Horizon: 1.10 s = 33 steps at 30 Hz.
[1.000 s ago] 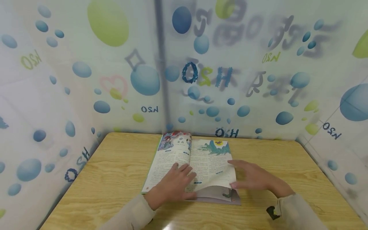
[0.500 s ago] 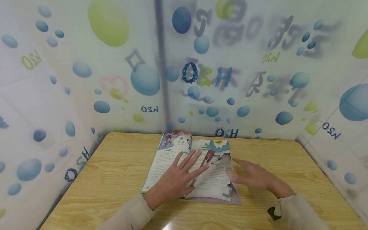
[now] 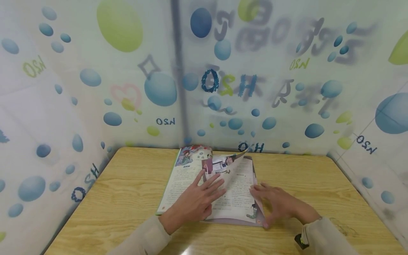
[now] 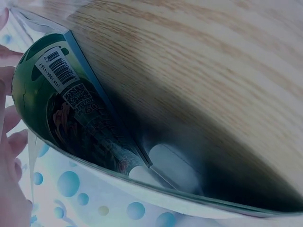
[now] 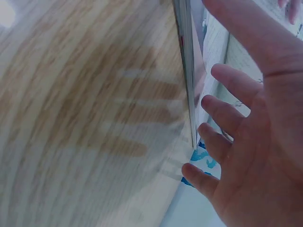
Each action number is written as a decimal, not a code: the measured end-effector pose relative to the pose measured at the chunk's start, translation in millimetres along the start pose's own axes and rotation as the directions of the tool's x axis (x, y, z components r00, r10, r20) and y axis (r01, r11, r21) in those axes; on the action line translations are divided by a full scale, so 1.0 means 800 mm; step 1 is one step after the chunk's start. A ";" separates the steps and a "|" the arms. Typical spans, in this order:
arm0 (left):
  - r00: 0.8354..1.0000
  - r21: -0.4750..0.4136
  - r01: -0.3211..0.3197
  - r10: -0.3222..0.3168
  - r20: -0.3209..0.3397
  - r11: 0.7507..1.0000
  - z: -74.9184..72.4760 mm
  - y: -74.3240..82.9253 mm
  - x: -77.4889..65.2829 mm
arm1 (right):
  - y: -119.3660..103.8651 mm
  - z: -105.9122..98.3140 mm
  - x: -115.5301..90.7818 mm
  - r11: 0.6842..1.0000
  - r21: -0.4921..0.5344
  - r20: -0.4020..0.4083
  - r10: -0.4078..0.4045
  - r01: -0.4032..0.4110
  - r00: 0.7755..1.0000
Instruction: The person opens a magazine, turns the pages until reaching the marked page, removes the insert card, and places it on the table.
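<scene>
The fingers of my left hand [image 3: 195,202] are spread and nearly straight, slanting up and to the right just below the middle of the frame, with their tips over the lower part of a lifted leaf [image 3: 219,166]; I can't tell how firmly they touch it. My right hand [image 3: 280,203], right of the lower center, has its fingers loosely bent and set apart, the thumb well below the others by the lower right corner of the book [image 3: 236,203]. From the right wrist view those fingers pinch nothing and lie along the book's edge, though whether they touch it I can't make out. The book lies spread in the lower middle of the frame, between and under my hands, its lifted leaf curving so that the tip rises toward the upper right. A colorful picture [image 3: 185,157] fills the top of the left page. In the left wrist view the green back cover [image 4: 59,68] bows up off the wood-grain surface [image 3: 127,187], showing a barcode label [image 4: 59,71]. My pale sleeves [image 3: 143,235] come in from the bottom edge, a small dark piece [image 3: 301,241] at the right cuff. Behind, white sheeting [image 3: 134,71] printed with blue and green bubbles fills the upper frame.
</scene>
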<state>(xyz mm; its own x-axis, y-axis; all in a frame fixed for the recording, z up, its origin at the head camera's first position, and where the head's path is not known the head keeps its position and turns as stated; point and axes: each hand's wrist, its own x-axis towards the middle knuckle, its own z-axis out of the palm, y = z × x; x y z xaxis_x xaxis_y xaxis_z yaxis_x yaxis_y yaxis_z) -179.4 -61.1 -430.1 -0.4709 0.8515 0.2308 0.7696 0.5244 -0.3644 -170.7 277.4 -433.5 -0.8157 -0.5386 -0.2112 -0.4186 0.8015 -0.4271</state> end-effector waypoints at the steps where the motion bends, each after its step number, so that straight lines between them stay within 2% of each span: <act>1: 1.000 -0.014 0.004 -0.003 0.007 1.000 0.001 0.000 0.000 | 0.000 0.000 0.000 1.000 0.008 0.002 -0.003 0.003 1.000; 9: 0.999 -0.062 0.031 -0.029 0.031 0.998 0.003 -0.004 -0.002 | 0.001 0.002 -0.002 0.999 0.033 0.020 -0.010 0.009 1.000; 20: 0.999 -0.098 0.025 -0.021 0.041 0.995 0.008 -0.003 -0.004 | 0.001 0.002 -0.001 0.999 0.005 -0.001 -0.033 0.033 0.999; 26: 0.999 -0.081 0.035 -0.033 0.024 0.996 0.009 -0.002 -0.005 | 0.002 0.002 -0.002 0.998 -0.006 -0.017 -0.062 0.062 0.998; 33: 0.996 -0.092 0.070 -0.065 0.058 0.993 0.007 -0.001 -0.006 | 0.003 0.002 -0.001 0.998 -0.013 -0.016 -0.056 0.055 0.998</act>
<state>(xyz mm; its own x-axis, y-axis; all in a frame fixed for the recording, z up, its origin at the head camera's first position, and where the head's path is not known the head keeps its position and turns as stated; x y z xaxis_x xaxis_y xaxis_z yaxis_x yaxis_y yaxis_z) -180.2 -65.7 -436.4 -0.5443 0.8144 0.2010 0.7709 0.5801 -0.2629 -170.8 279.0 -435.5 -0.7973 -0.5781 -0.1733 -0.4681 0.7736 -0.4271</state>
